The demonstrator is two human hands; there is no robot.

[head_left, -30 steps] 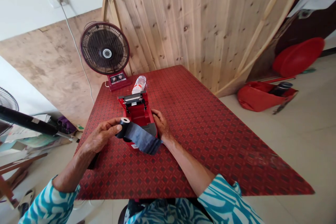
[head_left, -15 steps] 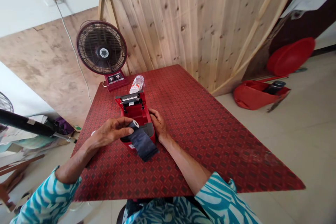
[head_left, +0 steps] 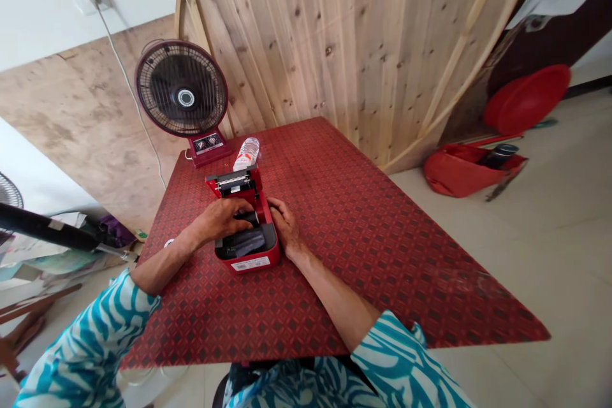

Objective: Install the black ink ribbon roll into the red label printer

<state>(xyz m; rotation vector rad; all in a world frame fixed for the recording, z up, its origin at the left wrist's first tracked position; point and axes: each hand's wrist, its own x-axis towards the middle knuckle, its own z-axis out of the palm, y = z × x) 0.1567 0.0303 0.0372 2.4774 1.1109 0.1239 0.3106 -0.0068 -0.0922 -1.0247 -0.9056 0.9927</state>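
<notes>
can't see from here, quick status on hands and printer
Left hand on dark roll in open red thermal printer. Right hand on printer's right side. Water bottle behind raised lid.

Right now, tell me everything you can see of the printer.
The printer is a red plastic box, apparently a receipt printer, standing flat on the red patterned table. Its lid is hinged open and stands up at the far end, showing a metal-barred mechanism. A white label sits on the front. A dark roll lies inside the compartment, with the left hand reaching in over it and the right hand against the right side.
</notes>
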